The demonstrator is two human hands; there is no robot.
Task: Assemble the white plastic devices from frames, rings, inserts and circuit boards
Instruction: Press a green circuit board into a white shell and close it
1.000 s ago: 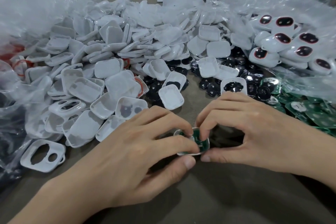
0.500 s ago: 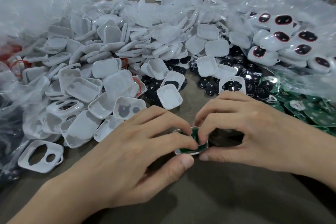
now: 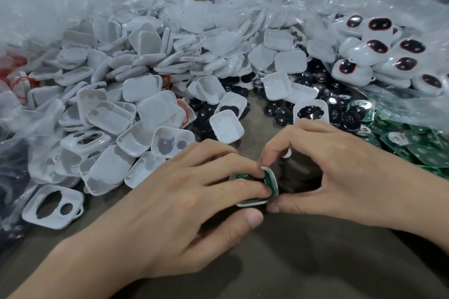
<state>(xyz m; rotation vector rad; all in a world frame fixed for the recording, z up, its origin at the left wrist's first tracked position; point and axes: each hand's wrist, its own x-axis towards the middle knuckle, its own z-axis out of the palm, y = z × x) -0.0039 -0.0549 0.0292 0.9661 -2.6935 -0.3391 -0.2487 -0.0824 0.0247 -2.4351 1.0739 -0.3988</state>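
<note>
**Q:** Entry, left to right. What lies out there?

**Me:** Far left of the white frame [image 3: 274, 185] I'm working on, one loose frame [image 3: 52, 206] with two holes lies on the table [image 3: 267, 264]. Behind and left of my frame is the heap of white shells [image 3: 145, 68].

**Q:** Left hand?

**Me:** My left hand [image 3: 170, 206] grasps the white frame. Two fingertips press on the circuit board [image 3: 266, 174] lying inside it, and my thumb sits under the near edge.

**Q:** What changed in the last second?

**Me:** A second ago my right fingertips covered the board's right half. They have now drawn back to the rim, so the frame's right wall and a strip of green show. My judgement is that the board is nearly seated. I can't confirm it, since my fingers hide its left half.

**Q:** Right hand?

**Me:** My right hand [image 3: 352, 175] pinches the same frame, thumb at the near right corner and forefinger at the far rim.

**Q:** Right of the frame?

**Me:** Behind and right are the black inserts [image 3: 340, 114]. Further right are the green boards [image 3: 418, 150], and beyond those the finished devices [image 3: 379, 48].

**Q:** What does that mean for the task?

**Me:** The board step looks about done for this unit. It likely needs one last press, then a shell from the heap.
</note>
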